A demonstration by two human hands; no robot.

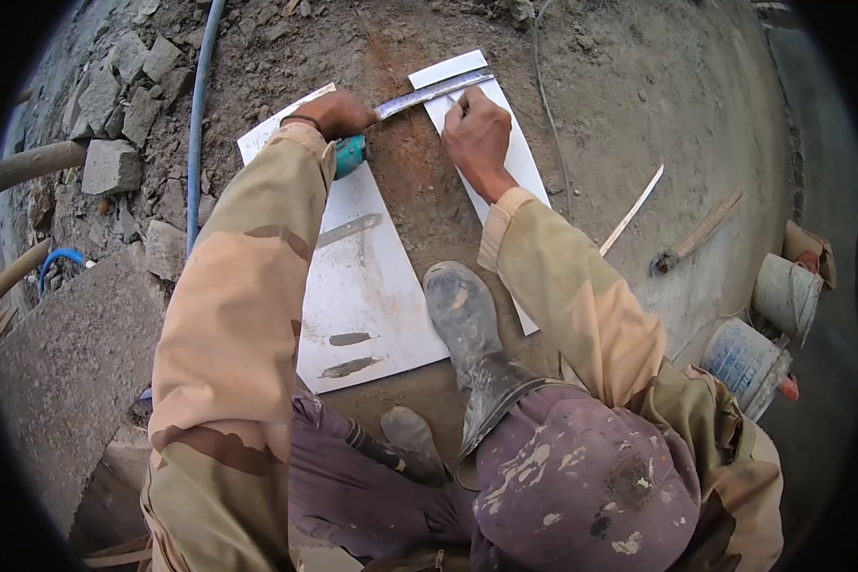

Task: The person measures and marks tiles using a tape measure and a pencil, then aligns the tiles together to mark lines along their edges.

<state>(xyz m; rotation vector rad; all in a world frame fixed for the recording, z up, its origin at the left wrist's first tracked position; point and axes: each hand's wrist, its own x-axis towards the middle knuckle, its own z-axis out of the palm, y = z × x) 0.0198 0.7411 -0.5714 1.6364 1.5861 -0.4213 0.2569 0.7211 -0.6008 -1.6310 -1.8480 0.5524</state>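
My left hand (pixel 345 114) is closed on the near end of a long, thin metallic strip (pixel 434 92) that looks like a straightedge. The strip's far end lies across a narrow white board (pixel 522 172), near its top. On that board rests my right hand (pixel 479 135), fingers pinched just below the strip; a thin tip shows by them, too small to name. Under my left wrist is a teal, round-bodied object (pixel 350 155), mostly hidden by the sleeve. A wider white board (pixel 372 286) with grey smears lies to the left.
My boot (pixel 462 305) stands between the boards. A blue hose (pixel 202 114) and broken stone blocks (pixel 112 167) lie left. On the right are a thin wood strip (pixel 632 210), a brush-like wooden piece (pixel 696 234) and two buckets (pixel 745 362). A cable (pixel 541 86) runs behind the narrow board.
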